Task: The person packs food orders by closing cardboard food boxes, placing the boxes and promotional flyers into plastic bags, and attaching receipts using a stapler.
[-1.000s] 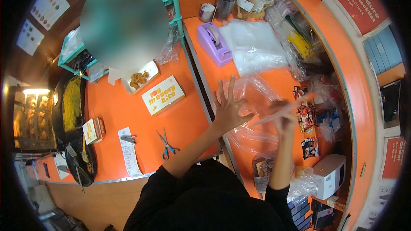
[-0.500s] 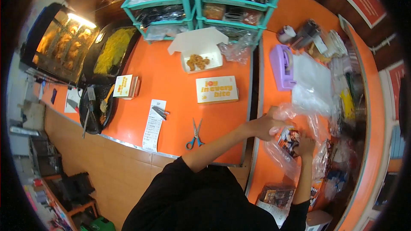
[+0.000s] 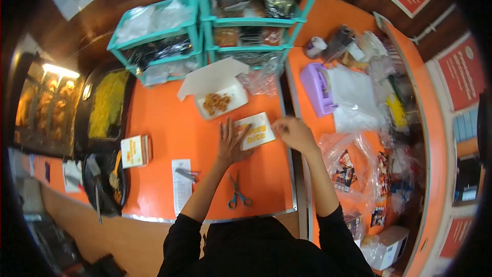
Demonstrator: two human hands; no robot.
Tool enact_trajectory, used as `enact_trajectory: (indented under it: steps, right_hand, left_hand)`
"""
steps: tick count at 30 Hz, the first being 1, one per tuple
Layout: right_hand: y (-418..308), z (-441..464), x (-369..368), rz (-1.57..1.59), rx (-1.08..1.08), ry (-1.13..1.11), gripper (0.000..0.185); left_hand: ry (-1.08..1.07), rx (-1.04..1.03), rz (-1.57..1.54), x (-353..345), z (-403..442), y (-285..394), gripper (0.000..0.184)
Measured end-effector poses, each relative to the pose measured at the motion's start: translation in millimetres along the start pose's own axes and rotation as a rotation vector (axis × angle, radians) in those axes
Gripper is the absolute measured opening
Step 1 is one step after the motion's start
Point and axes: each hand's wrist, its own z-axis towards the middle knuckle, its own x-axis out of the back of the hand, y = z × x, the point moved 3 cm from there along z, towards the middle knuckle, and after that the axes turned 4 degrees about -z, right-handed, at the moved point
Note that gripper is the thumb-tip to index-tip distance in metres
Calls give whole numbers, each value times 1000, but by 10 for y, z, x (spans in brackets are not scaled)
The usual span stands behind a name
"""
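Note:
A white closed food box [image 3: 260, 132] with orange and yellow lettering lies on the orange counter. My left hand [image 3: 231, 144] rests at its left side with fingers stretched apart, partly covering the lid's print. Beside the box's right edge is my right hand [image 3: 294, 134], its fingers curled together; what they hold, if anything, is hidden. Just behind stands an open white box [image 3: 225, 106] with fried pieces [image 3: 215, 103] inside. Blue-handled scissors [image 3: 238, 195] lie in front of the hands, and a receipt [image 3: 181, 190] with dark pens on it is to the left.
To the right, a clear plastic bag [image 3: 366, 160] holds printed sachets [image 3: 344, 173]. A purple tape dispenser [image 3: 314, 90] stands beside clear bags [image 3: 353, 97]. Green racks [image 3: 251, 22] line the back. At left are a small box [image 3: 133, 152], a black pan [image 3: 92, 166] and a food warmer [image 3: 48, 102].
Both hands have left the plastic bag of sachets and moved left to the closed box. The view has turned right, and the bag lies open with sachets in it.

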Motion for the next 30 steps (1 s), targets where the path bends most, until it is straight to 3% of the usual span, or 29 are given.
enact_trajectory:
  steps: [2, 4, 7, 9, 10, 11, 13, 15, 17, 19, 20, 22, 25, 26, 30]
  right_hand:
    - [433, -52, 248, 362, -324, 652, 21]
    - [783, -300, 580, 169, -608, 979, 21]
    - [1728, -123, 424, 206, -604, 884, 27]
    - [2175, 135, 222, 442, -553, 468, 32]
    - [2191, 135, 233, 365, -574, 499, 27]
    - [1997, 42, 292, 375, -580, 494, 27]
    - [1197, -417, 748, 364, -398, 893, 23]
    - [762, -956, 860, 520, -371, 703, 20]
    - [588, -1567, 707, 783, -430, 413, 18]
    - [773, -2139, 231, 800, -619, 212, 13]
    - [806, -2366, 25, 803, -647, 233, 13]
    - [906, -2741, -274, 101, -895, 207, 15]
    - [1040, -3011, -540, 345, -838, 439, 24]
    - [1109, -3065, -606, 298, -795, 479, 31]
    - [1589, -3350, -1080, 531, -861, 441, 39]
  left_hand:
    - [-105, 96, -29, 36, 67, 80, 89]
    - [-160, 66, -36, 11, 110, 69, 88]
    - [-157, 27, -11, -48, 149, 38, 86]
    - [-128, -2, 19, -2, 151, 38, 86]
    - [-273, 49, 24, 69, 210, 29, 87]
    - [-416, 95, 29, 138, 233, 40, 87]
    - [-404, 74, 14, 283, 254, 142, 89]
    - [-395, 16, -10, 478, 369, 410, 91]
    - [-258, -16, -65, 816, 471, 845, 90]
    - [-209, -133, -121, 1103, 620, 1305, 88]
    - [-184, -226, -127, 1269, 713, 1588, 86]
    - [-154, -340, -137, 1332, 855, 2058, 85]
    - [-228, -604, -393, 1218, 1004, 2771, 83]
    - [-273, -658, -427, 1074, 1020, 2987, 84]
    - [-360, -783, -544, 203, 917, 3631, 89]
